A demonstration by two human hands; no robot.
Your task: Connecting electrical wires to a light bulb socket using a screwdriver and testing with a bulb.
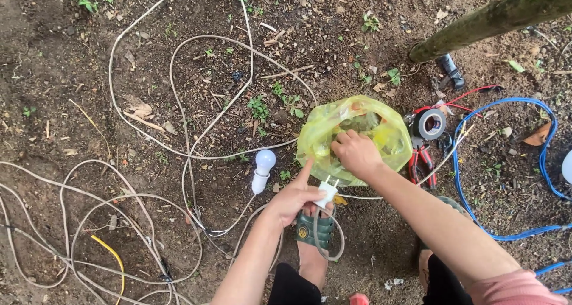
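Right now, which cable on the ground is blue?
The blue cable looping at far right, beside the tape roll; the others, sprawled left, are white cables.

Right hand (356, 153): fingertips buried in the mouth of the yellow plastic bag (363, 126), contents behind the crumpled film not identifiable. White plug (328, 191) partly covered by the left hand (296, 196); its cord join not visible. Blue cable (506, 162) and pale cables (89, 221) run off the right, left and bottom edges; tape roll (430, 124) hides part of the red-handled pliers (422, 162).
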